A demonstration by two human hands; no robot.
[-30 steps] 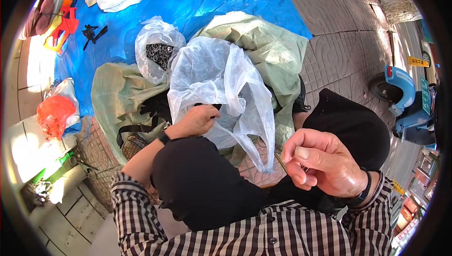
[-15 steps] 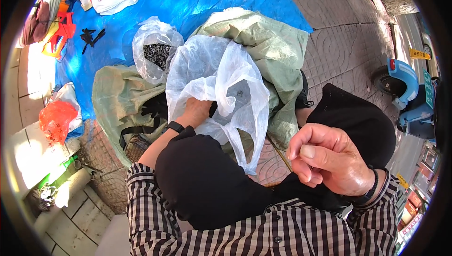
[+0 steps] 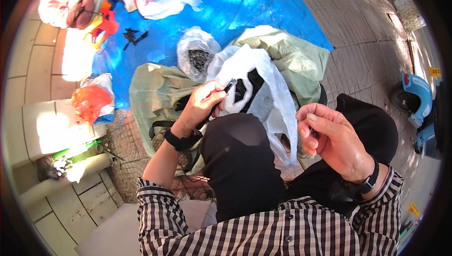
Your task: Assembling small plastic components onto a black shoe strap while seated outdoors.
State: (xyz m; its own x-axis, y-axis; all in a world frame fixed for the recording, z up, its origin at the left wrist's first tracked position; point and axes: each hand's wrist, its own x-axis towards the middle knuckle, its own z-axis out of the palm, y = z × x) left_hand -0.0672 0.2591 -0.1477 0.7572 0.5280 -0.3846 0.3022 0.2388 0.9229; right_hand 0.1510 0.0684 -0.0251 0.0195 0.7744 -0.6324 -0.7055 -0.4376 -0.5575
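Observation:
My left hand (image 3: 202, 106) is closed, pinching a small black strip-like piece (image 3: 229, 85) with a paler, shiny end. It is held above the near left side of a translucent white plastic bag (image 3: 278, 110) between my knees. Long black items (image 3: 254, 82) show through that bag's opening. To the right of the bag, my right hand (image 3: 340, 140) is raised with its thumb and fingers curled together. Something small and dark shows between those fingers, too small to name. Behind the white bag stands a clear bag (image 3: 186, 44) holding many small dark pieces (image 3: 199, 60).
Green woven sacks (image 3: 157, 86) flank the bags on a blue tarp (image 3: 235, 1). Black parts (image 3: 133, 38) lie on the tarp. At left are a red plastic bag (image 3: 89, 103) and an orange frame-like object (image 3: 104, 27). A blue scooter (image 3: 418, 93) stands at far right.
My left hand has come up out of the white bag with the black piece. The right hand stays raised, and something dark now shows in it. The view has shifted, moving the scene rightward.

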